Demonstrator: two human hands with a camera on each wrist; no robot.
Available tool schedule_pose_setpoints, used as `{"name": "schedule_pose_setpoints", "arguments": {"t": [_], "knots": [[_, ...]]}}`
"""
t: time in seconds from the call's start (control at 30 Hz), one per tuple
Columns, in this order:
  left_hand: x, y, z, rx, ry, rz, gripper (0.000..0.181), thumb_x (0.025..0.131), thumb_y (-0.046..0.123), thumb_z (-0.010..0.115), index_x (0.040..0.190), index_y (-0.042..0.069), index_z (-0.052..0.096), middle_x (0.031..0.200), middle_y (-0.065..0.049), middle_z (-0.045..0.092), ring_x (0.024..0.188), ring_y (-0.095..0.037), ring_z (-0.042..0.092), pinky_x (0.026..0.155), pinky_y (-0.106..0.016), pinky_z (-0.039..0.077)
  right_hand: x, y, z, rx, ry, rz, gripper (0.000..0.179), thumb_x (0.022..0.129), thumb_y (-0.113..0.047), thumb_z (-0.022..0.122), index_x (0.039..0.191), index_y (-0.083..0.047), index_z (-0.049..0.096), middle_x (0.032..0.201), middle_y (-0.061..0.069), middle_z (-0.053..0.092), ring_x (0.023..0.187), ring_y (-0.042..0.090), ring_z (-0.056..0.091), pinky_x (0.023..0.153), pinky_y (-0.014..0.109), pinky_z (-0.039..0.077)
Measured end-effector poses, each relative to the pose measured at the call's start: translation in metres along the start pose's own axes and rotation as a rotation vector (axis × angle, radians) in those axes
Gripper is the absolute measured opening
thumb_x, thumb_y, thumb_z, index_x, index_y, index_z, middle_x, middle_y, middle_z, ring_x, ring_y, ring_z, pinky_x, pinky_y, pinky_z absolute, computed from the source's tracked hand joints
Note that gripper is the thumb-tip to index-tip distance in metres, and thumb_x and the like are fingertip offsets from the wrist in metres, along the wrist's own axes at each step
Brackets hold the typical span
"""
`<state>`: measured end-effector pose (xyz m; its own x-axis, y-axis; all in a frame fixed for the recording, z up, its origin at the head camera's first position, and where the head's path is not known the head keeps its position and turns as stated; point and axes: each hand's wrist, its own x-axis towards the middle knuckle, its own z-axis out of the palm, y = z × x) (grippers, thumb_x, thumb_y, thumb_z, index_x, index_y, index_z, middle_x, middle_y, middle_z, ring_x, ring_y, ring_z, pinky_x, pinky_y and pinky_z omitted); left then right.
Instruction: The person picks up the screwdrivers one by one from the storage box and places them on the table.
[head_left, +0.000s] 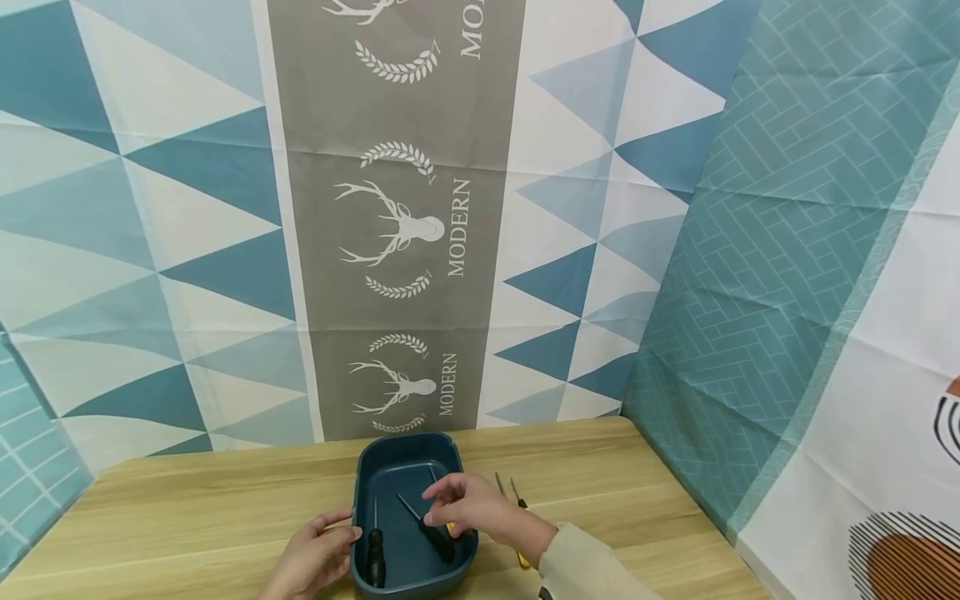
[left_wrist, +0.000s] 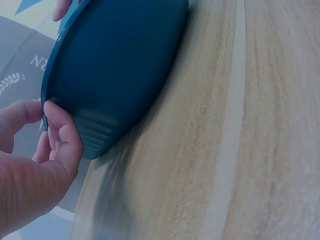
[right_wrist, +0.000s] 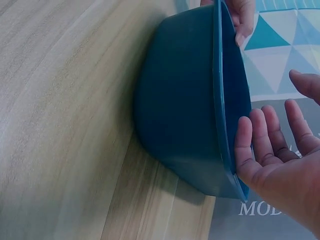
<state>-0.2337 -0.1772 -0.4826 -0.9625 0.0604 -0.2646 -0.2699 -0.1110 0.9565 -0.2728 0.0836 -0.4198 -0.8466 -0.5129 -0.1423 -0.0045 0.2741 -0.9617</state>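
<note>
A dark blue plastic bin sits on the wooden table. My left hand pinches its left rim between thumb and fingers, as the left wrist view also shows at the bin's edge. Over the bin's right side is my right hand; in the right wrist view its fingers are spread and loosely bent, with nothing between them. Inside lie a black-handled screwdriver along the left wall and another black one slanted in the middle. A yellow-handled screwdriver is partly hidden beneath the right hand.
Right of the bin, two more screwdrivers lie on the table, one with a yellow handle and one with a dark handle, both partly covered by the right forearm. A patterned cloth hangs behind the table.
</note>
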Motion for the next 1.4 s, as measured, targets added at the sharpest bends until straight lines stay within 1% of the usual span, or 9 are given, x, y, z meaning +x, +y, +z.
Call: {"name": "schedule_pose_setpoints", "arguments": {"t": [0.1, 0.2, 0.4, 0.5, 0.73, 0.83, 1.03, 1.23, 1.4], "knots": [[0.000, 0.000, 0.000, -0.003, -0.002, -0.002, 0.061, 0.087, 0.015, 0.063, 0.136, -0.007, 0.032, 0.089, -0.001, 0.066, 0.075, -0.014, 0.059, 0.065, -0.028, 0.049, 0.001, 0.000, 0.002, 0.003, 0.000, 0.003, 0.022, 0.083, -0.015, 0.070, 0.104, -0.012, 0.066, 0.086, 0.002, 0.061, 0.065, 0.012, 0.056, 0.060, 0.028, 0.052], [0.000, 0.001, 0.000, -0.005, -0.010, -0.003, 0.062, 0.087, 0.015, 0.062, 0.136, -0.007, 0.031, 0.090, -0.001, 0.066, 0.075, -0.014, 0.059, 0.065, -0.028, 0.049, 0.001, -0.001, 0.004, 0.002, -0.003, 0.007, 0.022, 0.083, -0.014, 0.070, 0.104, -0.011, 0.066, 0.085, 0.002, 0.061, 0.064, 0.012, 0.055, 0.058, 0.026, 0.052], [-0.001, 0.002, 0.000, -0.003, -0.005, -0.003, 0.062, 0.088, 0.014, 0.061, 0.137, -0.007, 0.031, 0.090, -0.001, 0.066, 0.075, -0.014, 0.059, 0.065, -0.029, 0.049, 0.003, 0.000, 0.007, 0.001, 0.004, 0.014, 0.022, 0.082, -0.012, 0.070, 0.103, -0.011, 0.066, 0.086, 0.002, 0.062, 0.072, 0.011, 0.060, 0.059, 0.027, 0.052], [0.000, 0.001, 0.001, 0.002, -0.006, 0.002, 0.061, 0.088, 0.014, 0.061, 0.137, -0.007, 0.030, 0.089, -0.001, 0.065, 0.074, -0.014, 0.058, 0.065, -0.028, 0.049, 0.006, 0.002, 0.008, -0.005, 0.009, 0.017, 0.021, 0.082, -0.011, 0.070, 0.103, -0.011, 0.066, 0.085, 0.002, 0.061, 0.072, 0.011, 0.061, 0.059, 0.028, 0.053], [0.000, 0.001, 0.000, -0.003, 0.004, -0.006, 0.061, 0.088, 0.014, 0.061, 0.137, -0.007, 0.030, 0.091, -0.003, 0.063, 0.075, -0.015, 0.056, 0.067, -0.030, 0.048, 0.008, 0.001, 0.012, -0.036, -0.004, 0.015, 0.022, 0.082, -0.015, 0.071, 0.103, -0.013, 0.066, 0.085, 0.001, 0.061, 0.076, 0.017, 0.062, 0.061, 0.030, 0.054], [0.000, 0.000, 0.000, -0.009, -0.004, -0.003, 0.062, 0.088, 0.014, 0.061, 0.137, -0.007, 0.030, 0.091, -0.003, 0.063, 0.075, -0.015, 0.057, 0.067, -0.029, 0.048, 0.008, 0.000, 0.014, -0.048, -0.005, 0.017, 0.024, 0.082, -0.016, 0.071, 0.105, -0.011, 0.066, 0.086, 0.001, 0.061, 0.076, 0.019, 0.061, 0.061, 0.031, 0.054], [0.000, 0.001, 0.001, -0.001, 0.019, -0.001, 0.063, 0.086, 0.014, 0.063, 0.136, -0.008, 0.031, 0.090, -0.002, 0.066, 0.076, -0.015, 0.060, 0.065, -0.029, 0.050, 0.010, 0.000, 0.017, -0.039, -0.004, 0.022, 0.029, 0.082, -0.017, 0.071, 0.109, -0.006, 0.065, 0.086, 0.000, 0.060, 0.073, 0.017, 0.059, 0.058, 0.028, 0.052], [0.000, 0.000, 0.001, -0.003, 0.019, -0.001, 0.062, 0.086, 0.014, 0.063, 0.136, -0.008, 0.032, 0.089, -0.002, 0.066, 0.076, -0.015, 0.060, 0.065, -0.029, 0.049, 0.012, 0.001, 0.020, -0.022, -0.003, 0.028, 0.024, 0.083, -0.013, 0.070, 0.106, -0.008, 0.066, 0.086, 0.001, 0.060, 0.074, 0.017, 0.060, 0.058, 0.029, 0.052], [0.000, 0.000, 0.001, -0.006, 0.025, -0.004, 0.062, 0.086, 0.014, 0.063, 0.136, -0.007, 0.032, 0.089, -0.002, 0.065, 0.075, -0.016, 0.059, 0.065, -0.028, 0.049, 0.014, 0.003, 0.023, -0.022, -0.009, 0.031, 0.025, 0.083, -0.013, 0.069, 0.107, -0.006, 0.065, 0.087, 0.001, 0.060, 0.075, 0.014, 0.060, 0.060, 0.031, 0.053]]}}
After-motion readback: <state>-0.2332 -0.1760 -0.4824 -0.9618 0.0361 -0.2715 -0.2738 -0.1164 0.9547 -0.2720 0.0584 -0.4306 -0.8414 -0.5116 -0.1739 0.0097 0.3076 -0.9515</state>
